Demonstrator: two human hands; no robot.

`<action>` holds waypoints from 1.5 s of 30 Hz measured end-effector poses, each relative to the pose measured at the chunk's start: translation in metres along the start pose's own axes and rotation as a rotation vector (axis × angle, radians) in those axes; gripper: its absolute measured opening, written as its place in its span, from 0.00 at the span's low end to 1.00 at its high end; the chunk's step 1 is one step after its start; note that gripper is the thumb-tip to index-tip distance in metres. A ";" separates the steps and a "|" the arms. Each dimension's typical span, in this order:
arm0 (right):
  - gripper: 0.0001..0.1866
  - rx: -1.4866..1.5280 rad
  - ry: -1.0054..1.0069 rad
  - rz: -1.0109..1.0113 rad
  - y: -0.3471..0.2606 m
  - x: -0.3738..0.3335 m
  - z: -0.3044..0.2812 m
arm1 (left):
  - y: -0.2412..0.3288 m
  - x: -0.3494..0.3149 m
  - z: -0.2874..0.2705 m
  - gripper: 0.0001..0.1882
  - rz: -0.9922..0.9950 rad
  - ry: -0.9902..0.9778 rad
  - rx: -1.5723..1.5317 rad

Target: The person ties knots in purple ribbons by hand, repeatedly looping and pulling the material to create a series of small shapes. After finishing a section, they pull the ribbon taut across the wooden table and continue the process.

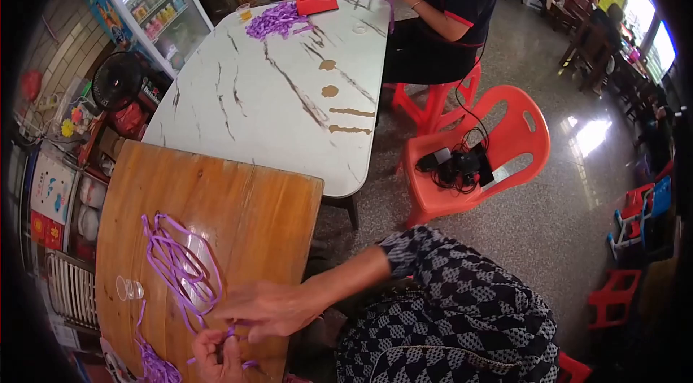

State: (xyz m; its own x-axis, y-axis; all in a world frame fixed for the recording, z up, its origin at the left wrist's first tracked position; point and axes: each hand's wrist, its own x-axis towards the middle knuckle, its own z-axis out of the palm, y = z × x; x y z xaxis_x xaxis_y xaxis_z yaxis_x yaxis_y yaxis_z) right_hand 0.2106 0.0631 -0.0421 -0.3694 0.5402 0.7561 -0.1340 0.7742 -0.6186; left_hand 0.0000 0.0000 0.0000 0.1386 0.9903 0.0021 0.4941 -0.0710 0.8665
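Above the front of the wooden table, my left hand (218, 355) is closed, its fingertips pinching a narrow purple ribbon (250, 364). Close over it is my right hand (271, 309), reaching in from the right. Motion blurs its fingers, so I cannot make out whether they grip the ribbon. Beyond both hands lies a loosely looped length of purple ribbon (177, 262), running back toward them. At the table's near left rests a bunch of purple ribbon pieces (155, 365), with one strand trailing upward. A small clear plastic cup (130, 288) is by the left edge.
The wooden table (216, 181) meets a white marbled table (253, 130), which bears a purple ribbon heap (276, 20) and a red tape dispenser (316, 4). Another person (455, 7) sits there. A red chair (473, 155) holds black cables. A fan (119, 81) stands left.
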 end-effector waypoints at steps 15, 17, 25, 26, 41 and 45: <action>0.15 0.485 -0.136 0.686 -0.005 -0.004 0.007 | 0.034 -0.005 0.023 0.19 -0.207 0.177 -0.566; 0.13 0.423 -0.152 0.657 -0.007 0.000 0.007 | 0.025 -0.007 0.020 0.20 -0.203 0.184 -0.525; 0.14 0.079 -0.107 0.206 0.001 0.001 0.015 | 0.027 -0.007 0.025 0.19 -0.210 0.168 -0.543; 0.13 0.049 -0.103 0.199 0.000 0.002 0.014 | 0.029 -0.006 0.026 0.18 -0.235 0.162 -0.573; 0.09 0.345 -0.161 0.331 -0.022 0.062 0.021 | 0.064 0.003 -0.026 0.12 -0.176 0.136 -0.118; 0.08 0.402 -0.132 0.380 -0.018 0.068 0.032 | 0.063 0.001 -0.041 0.12 -0.234 0.120 -0.257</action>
State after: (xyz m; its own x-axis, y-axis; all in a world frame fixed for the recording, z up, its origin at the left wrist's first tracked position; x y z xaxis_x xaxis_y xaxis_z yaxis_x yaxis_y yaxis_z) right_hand 0.1579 0.0757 0.0135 -0.5680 0.6905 0.4477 -0.2997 0.3331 -0.8940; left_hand -0.0037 0.0011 0.0749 -0.0615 0.9843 -0.1657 0.2669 0.1762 0.9475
